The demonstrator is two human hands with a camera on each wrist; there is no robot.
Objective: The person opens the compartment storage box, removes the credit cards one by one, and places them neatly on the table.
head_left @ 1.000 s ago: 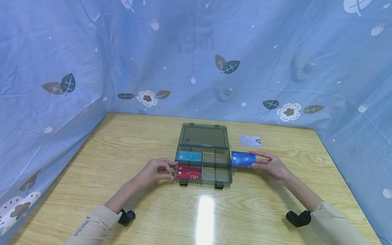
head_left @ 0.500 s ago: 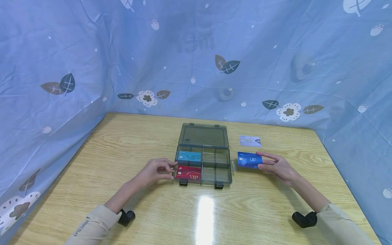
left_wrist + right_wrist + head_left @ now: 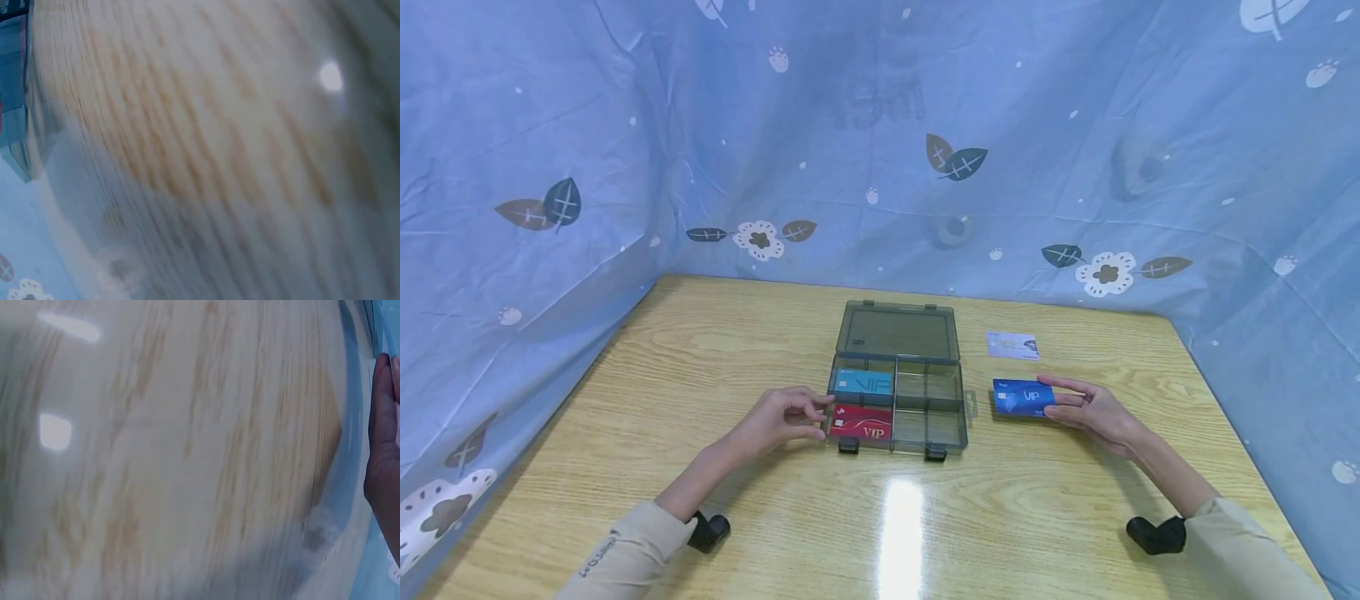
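In the head view a dark, see-through divided plastic box [image 3: 929, 451] lies on the wooden table with its lid folded back. A light-blue VIP card [image 3: 857, 382] is in its back left compartment, a red VIP card [image 3: 859, 423] in the front left one. My left hand [image 3: 784, 414] holds the box's left side with bent fingers and thumb. To the right of the box, my right hand [image 3: 1093, 412] pinches the right end of a dark-blue VIP card [image 3: 1019, 397], which looks slightly raised. Only part of the right hand shows in the right wrist view.
A silver VIP card [image 3: 1012, 345] lies flat behind the right hand. The box's lid [image 3: 898, 329] spreads toward the back, and black latches stick out at its front. Blue patterned cloth [image 3: 880, 150] hangs around the back and sides of the table [image 3: 737, 333].
My right hand has moved the dark-blue card rightward and slightly nearer, away from the box's right edge. The left hand and the box stay in place.
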